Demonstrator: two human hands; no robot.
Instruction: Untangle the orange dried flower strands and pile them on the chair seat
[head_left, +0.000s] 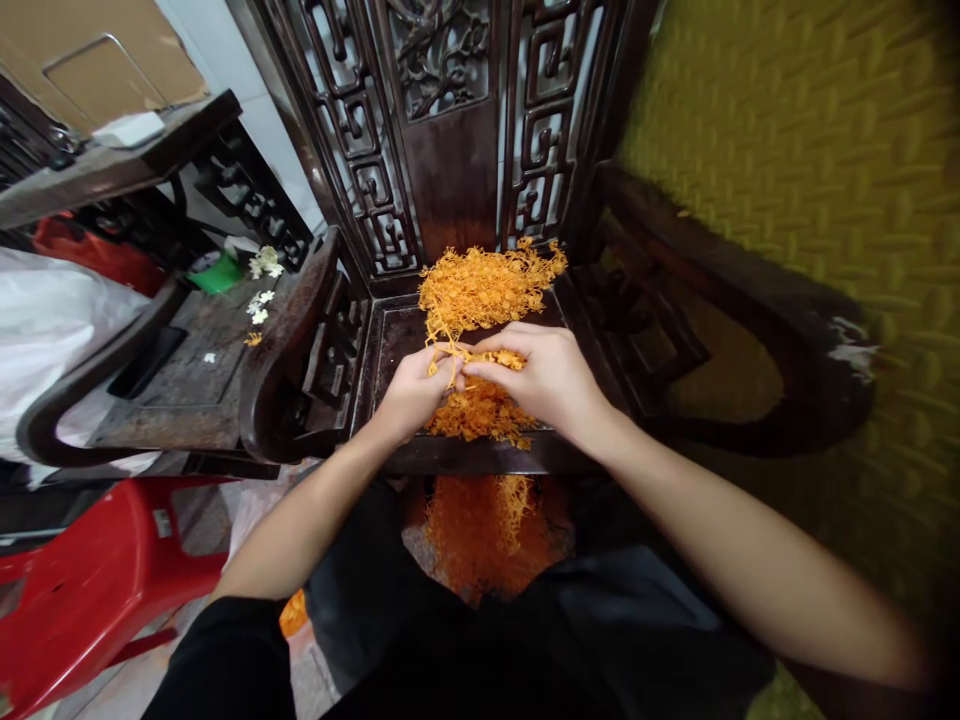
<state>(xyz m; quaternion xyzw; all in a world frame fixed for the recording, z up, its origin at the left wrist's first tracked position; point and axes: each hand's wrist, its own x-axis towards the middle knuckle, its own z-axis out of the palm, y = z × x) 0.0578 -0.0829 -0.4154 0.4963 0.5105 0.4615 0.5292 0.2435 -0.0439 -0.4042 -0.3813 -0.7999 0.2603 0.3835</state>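
Sorting orange strands on the chair seat
Left hand [411,390] and right hand [544,375] pinch one clump of orange strands [465,355] together; big pile [484,285] at 12 o'clock untouched, smaller heap [480,415] at 6.

Both hands meet over the seat of a dark carved wooden chair [390,345]. The left hand [411,392] and right hand [546,375] pinch a small bunch of orange thread-like strands [480,357] between the fingertips. A larger heap of orange strands [484,285] lies behind, touching the chair back. A red plastic stool [90,585] stands at lower left.
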